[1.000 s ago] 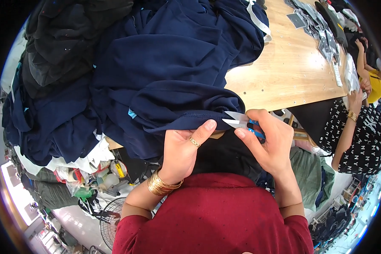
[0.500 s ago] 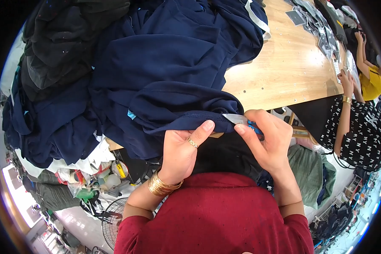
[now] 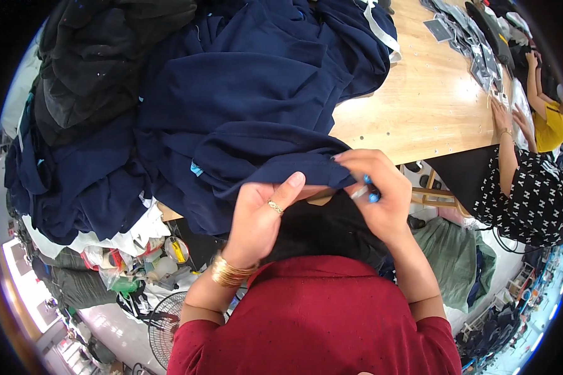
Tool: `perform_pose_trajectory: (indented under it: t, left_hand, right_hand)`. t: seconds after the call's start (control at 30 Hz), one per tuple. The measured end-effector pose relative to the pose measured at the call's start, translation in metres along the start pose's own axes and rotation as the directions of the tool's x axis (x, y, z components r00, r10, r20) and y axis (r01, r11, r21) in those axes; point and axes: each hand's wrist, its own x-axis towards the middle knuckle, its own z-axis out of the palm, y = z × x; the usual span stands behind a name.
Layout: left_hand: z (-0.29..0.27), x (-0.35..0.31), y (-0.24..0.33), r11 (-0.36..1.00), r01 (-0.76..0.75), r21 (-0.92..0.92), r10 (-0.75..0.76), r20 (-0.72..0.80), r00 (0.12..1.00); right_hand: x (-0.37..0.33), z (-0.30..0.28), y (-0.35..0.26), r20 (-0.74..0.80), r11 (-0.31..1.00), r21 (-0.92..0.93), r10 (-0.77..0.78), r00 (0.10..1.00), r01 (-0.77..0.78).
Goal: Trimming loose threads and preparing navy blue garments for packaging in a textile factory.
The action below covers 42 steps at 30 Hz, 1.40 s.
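A navy garment [image 3: 250,147] lies across the table edge, its stitched hem [image 3: 306,171] drawn toward me. My left hand [image 3: 256,219] grips the hem, thumb on top and the fingers underneath, largely hidden by cloth. At the hem's right end, my right hand [image 3: 385,200] is closed, its fingertips at the fabric. Tucked in that palm is a pair of thread snips with blue parts [image 3: 373,198]; most of the blade is hidden by my fingers. A small light-blue tag [image 3: 196,169] shows on the garment, left of my hands.
More navy cloth [image 3: 244,81] and a black cloth heap [image 3: 100,62] cover the left of the wooden table [image 3: 431,100]. Grey flat pieces [image 3: 469,44] lie far right, near a co-worker in a patterned black top [image 3: 525,200]. A fan [image 3: 169,325] stands lower left.
The snips' blade, which pointed at the hem, has turned back into my right palm. My right fingertips have come onto the hem's end. My left hand has shifted slightly left.
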Motion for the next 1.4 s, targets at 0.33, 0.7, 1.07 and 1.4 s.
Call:
perform_pose_trajectory:
  t: [0.33, 0.7, 1.07, 1.4]
  left_hand:
    - [-0.030, 0.013, 0.036, 0.876, -0.136, 0.462, 0.028, 0.233, 0.972]
    - [-0.045, -0.001, 0.042, 0.900, -0.096, 0.425, 0.024, 0.172, 0.985]
    - [-0.065, -0.008, 0.040, 0.901, -0.033, 0.432, -0.021, 0.120, 0.993]
    - [-0.061, -0.010, 0.045, 0.922, 0.000, 0.388, -0.048, 0.113, 0.992]
  right_hand:
    - [0.029, -0.010, -0.033, 0.442, 0.662, 0.423, 0.445, 0.779, -0.619]
    - [0.032, 0.005, -0.027, 0.437, 0.519, 0.514, 0.527, 0.729, -0.683]
    - [0.028, 0.009, -0.020, 0.411, 0.505, 0.540, 0.540, 0.735, -0.673]
    - [0.028, 0.008, -0.020, 0.434, 0.444, 0.600, 0.519, 0.737, -0.666]
